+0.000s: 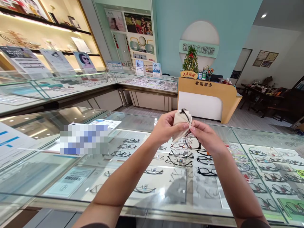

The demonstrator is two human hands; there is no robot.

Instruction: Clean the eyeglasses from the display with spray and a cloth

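Above the glass counter, my left hand (169, 126) is closed around a cream cleaning cloth (178, 119) with a zigzag edge. The cloth is folded over part of a pair of dark-framed eyeglasses (193, 146). One dark end of the frame sticks out at the cloth's top, and a rim hangs below. My right hand (206, 136) pinches the eyeglasses close to the cloth, its fingertips near those of my left hand. The wrapped part of the eyeglasses is hidden.
Below my hands stretches a glass display counter (140, 207) with rows of eyeglasses inside. Papers (108, 123) lie on its left side. Further back are a wooden cashier desk (229, 98) with a plant (190, 60) and more glass showcases (147, 83).
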